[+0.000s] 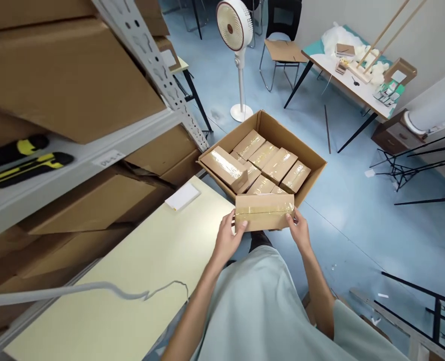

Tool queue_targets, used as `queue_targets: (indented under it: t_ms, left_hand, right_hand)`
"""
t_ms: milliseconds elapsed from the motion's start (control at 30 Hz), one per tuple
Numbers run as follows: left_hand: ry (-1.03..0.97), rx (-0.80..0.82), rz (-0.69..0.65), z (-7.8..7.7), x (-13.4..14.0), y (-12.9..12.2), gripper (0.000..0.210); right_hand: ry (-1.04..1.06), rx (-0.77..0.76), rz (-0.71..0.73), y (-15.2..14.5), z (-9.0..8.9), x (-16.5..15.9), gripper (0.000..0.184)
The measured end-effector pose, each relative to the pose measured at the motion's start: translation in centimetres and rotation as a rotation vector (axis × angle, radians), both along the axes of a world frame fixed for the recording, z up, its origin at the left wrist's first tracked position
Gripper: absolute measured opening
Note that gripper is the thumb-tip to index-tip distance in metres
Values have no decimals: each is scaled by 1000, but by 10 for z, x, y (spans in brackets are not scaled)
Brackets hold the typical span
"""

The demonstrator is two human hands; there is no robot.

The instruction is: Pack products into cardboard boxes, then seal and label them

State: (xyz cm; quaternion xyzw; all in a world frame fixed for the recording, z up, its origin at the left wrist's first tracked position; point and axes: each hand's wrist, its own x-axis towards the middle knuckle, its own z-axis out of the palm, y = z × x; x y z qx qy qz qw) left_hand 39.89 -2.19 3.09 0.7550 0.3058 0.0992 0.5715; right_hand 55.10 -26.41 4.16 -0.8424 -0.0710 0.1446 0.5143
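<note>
Between both hands I hold a small brown cardboard box, sealed along its top with clear tape. My left hand grips its left end, thumb on the near face. At the right end, my right hand closes on the near corner. Just beyond is a large open carton, holding several similar taped boxes. One of these, a taped box, lies higher than the others at the carton's left side. The held box overlaps the carton's near edge in view and hides part of it.
A pale table runs along my left with a white card on it. Metal shelving beside it carries large cartons and black-yellow cutters. Ahead stand a white fan, a chair and a cluttered table.
</note>
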Motion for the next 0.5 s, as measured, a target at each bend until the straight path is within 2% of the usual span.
queue_targets:
  t_ms: [167, 300, 400, 500]
  left_hand:
    - [77, 31, -94, 11, 105, 22, 71]
    - [62, 86, -145, 19, 190, 56, 73]
    - [88, 138, -146, 13, 244, 95, 72]
    - [158, 250, -126, -2, 285, 142, 69]
  right_hand:
    - [15, 23, -59, 11, 0, 82, 68]
    - [72, 114, -89, 37, -5, 132, 80]
    - [182, 173, -154, 72, -15, 154, 95]
    - [278, 239, -144, 115, -26, 166, 103]
